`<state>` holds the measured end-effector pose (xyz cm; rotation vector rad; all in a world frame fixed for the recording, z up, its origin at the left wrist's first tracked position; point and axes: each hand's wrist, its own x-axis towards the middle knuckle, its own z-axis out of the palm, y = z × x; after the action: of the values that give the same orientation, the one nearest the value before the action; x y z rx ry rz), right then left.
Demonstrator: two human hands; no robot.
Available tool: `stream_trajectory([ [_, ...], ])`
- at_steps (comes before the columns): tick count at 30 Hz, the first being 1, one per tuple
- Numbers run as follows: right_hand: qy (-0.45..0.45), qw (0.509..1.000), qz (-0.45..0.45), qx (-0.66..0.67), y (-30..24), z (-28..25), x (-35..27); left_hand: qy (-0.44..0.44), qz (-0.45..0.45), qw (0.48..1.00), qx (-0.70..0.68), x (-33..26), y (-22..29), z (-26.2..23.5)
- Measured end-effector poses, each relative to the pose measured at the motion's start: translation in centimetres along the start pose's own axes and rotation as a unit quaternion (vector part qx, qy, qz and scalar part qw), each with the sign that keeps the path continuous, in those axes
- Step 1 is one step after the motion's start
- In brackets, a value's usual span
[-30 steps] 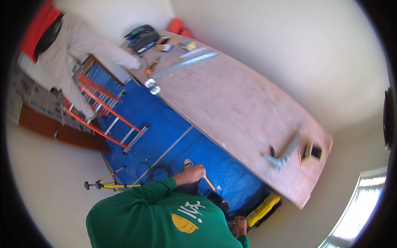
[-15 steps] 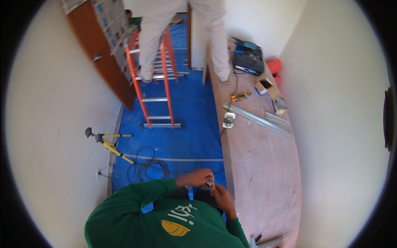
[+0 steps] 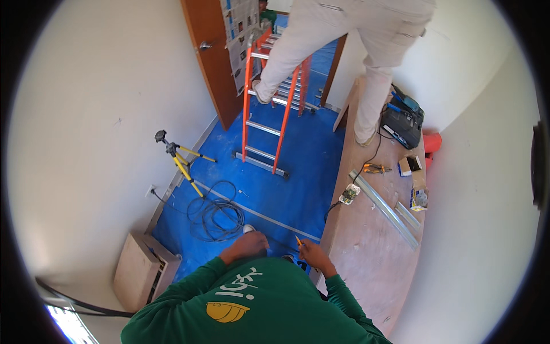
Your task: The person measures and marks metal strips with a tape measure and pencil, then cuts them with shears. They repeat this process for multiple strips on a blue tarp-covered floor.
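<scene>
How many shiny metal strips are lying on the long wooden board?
2: a long metal strip lies slanted across the wooden board, and a shorter metal strip lies just to its right. More may be hidden beyond the picture's edge.

Pencil (image 3: 298, 241): thin, orange-yellow, short visible length, tilted, tip end up-left, lower end pinched in right hand (image 3: 314, 256) fingers. Sits just off left edge of long plywood board (image 3: 366, 258), near its lower end, over blue floor cover. Left hand (image 3: 247, 246): curled, knuckles up, near pencil but apart; small white object (image 3: 248, 229) at its top edge, what it is cannot be told.
</scene>
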<state>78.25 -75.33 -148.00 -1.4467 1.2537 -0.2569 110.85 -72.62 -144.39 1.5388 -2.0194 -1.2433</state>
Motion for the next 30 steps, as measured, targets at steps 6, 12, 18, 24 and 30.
stream_trajectory([
  [6,-0.073,0.997,0.016,-0.015,-2.2,-0.9,5.6,0.057,-0.015,0.998,-0.038,2.3,-2.4,-4.0],
  [12,0.005,1.000,-0.004,0.013,-3.8,0.1,10.6,0.007,-0.002,1.000,0.004,5.1,-6.9,-10.1],
  [18,0.036,0.996,0.057,0.059,-3.7,-0.9,13.8,0.004,0.007,1.000,0.026,7.4,-13.6,-16.4],
  [24,0.035,0.995,0.093,-0.011,-8.1,-2.3,16.2,0.095,-0.065,0.993,0.030,6.1,-20.1,-21.7],
  [30,0.008,0.997,0.040,-0.069,-15.9,-5.1,23.1,0.142,-0.136,0.980,0.026,6.1,-25.1,-24.0],
])
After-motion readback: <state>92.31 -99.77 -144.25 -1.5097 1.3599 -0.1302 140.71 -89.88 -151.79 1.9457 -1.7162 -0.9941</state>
